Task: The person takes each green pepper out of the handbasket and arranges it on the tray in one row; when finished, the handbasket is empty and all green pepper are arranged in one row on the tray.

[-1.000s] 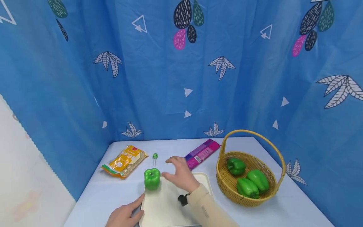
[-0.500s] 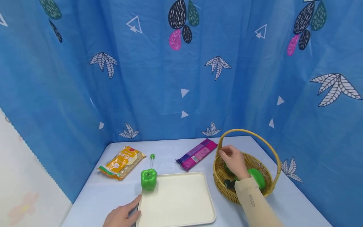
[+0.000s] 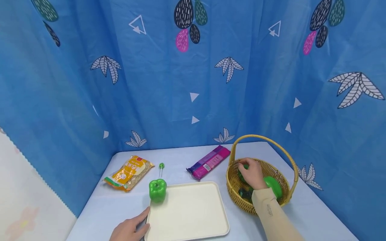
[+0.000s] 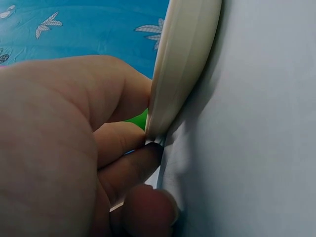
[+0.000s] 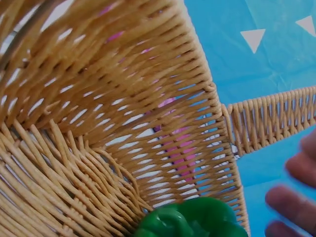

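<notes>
Reaching deeper now, the right hand closes over a pepper in the basket at three o'clock, while the left hand pinches the tray at its seven-o'clock corner.

A makeshift staged booth, not a real kitchen: patterned blue curtains hang around a small tabletop set with groceries.
</notes>
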The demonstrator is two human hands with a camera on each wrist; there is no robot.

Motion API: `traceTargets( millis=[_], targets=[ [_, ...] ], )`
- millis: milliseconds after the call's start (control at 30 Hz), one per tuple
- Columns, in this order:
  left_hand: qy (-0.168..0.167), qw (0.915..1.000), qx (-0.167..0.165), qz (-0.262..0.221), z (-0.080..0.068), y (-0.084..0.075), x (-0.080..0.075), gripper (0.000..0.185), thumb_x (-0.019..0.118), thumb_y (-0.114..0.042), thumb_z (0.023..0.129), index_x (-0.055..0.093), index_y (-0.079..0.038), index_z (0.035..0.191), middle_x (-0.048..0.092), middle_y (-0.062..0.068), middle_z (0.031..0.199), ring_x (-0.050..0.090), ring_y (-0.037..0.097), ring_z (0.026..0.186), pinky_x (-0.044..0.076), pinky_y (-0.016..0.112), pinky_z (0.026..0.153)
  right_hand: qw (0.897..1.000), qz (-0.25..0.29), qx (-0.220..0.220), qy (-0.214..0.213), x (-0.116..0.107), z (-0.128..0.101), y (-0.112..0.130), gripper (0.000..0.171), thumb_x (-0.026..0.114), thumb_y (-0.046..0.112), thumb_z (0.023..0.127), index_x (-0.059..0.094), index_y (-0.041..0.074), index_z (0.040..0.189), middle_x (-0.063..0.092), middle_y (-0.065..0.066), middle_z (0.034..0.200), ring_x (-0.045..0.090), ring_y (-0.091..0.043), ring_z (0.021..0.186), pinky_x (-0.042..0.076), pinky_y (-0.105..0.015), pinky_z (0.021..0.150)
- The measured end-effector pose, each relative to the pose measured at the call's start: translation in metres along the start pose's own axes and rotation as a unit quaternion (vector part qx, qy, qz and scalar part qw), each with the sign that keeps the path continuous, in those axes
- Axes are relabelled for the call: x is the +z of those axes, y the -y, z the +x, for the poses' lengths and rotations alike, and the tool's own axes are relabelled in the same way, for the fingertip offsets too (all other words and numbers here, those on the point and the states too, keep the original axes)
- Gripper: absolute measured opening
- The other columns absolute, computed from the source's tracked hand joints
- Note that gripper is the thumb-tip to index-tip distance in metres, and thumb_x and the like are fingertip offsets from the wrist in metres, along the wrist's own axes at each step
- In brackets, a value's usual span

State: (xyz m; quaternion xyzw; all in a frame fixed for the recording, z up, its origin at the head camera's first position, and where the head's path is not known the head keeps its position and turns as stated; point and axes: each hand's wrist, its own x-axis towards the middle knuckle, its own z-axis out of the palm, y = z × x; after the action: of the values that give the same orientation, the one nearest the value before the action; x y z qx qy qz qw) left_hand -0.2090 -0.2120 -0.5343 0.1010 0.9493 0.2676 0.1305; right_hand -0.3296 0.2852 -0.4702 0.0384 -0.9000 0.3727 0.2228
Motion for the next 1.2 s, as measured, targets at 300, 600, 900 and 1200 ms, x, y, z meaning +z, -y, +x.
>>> traceTargets(
  millis=[300,600,900,1200],
  targets=[
    [-0.001,1.0,0.002,-0.002,0.0,-0.001,-0.0003,0.072,0.049,-0.061,0.086,0.04,-0.017,0.142,0.067,0.003,0.105,0.063,0.018,0.085,0.052,0.046,0.07,0.993,-0.112,0.035,-0.003,-0.0037,-0.0022,-0.0059,0.03,0.06,0.023,0.084,0.063,0.009,0.111,0.056,-0.018,0.113,0.044,-0.041,0.107,0.034,-0.062,0.076],
    [0.0,0.9999,-0.013,0.008,0.0005,-0.0036,-0.0015,0.073,0.05,-0.062,0.085,0.041,-0.017,0.142,0.064,0.006,0.113,0.063,0.026,0.093,0.051,0.049,0.074,0.989,-0.103,0.07,0.075,-0.0014,-0.0005,-0.0051,0.039,0.07,0.018,0.08,0.06,0.005,0.115,0.06,-0.016,0.106,0.057,-0.026,0.083,0.049,-0.039,0.06],
    [-0.005,0.9999,-0.011,0.009,0.0006,-0.0037,-0.0021,0.073,0.05,-0.062,0.085,0.042,-0.016,0.141,0.062,0.008,0.118,0.063,0.027,0.096,0.05,0.05,0.076,0.991,-0.059,0.061,0.104,0.0039,-0.0027,-0.0041,0.034,0.071,0.023,0.079,0.063,0.012,0.11,0.057,-0.011,0.111,0.056,-0.024,0.089,0.051,-0.039,0.068],
    [-0.002,0.9999,-0.013,0.002,0.0003,-0.0018,0.0002,0.073,0.05,-0.062,0.084,0.042,-0.017,0.141,0.064,0.007,0.114,0.063,0.023,0.092,0.051,0.05,0.075,0.992,-0.037,0.089,0.085,0.0027,-0.0058,-0.0017,0.035,0.067,0.026,0.082,0.06,0.012,0.114,0.06,-0.01,0.11,0.057,-0.022,0.083,0.05,-0.035,0.063]
  ],
)
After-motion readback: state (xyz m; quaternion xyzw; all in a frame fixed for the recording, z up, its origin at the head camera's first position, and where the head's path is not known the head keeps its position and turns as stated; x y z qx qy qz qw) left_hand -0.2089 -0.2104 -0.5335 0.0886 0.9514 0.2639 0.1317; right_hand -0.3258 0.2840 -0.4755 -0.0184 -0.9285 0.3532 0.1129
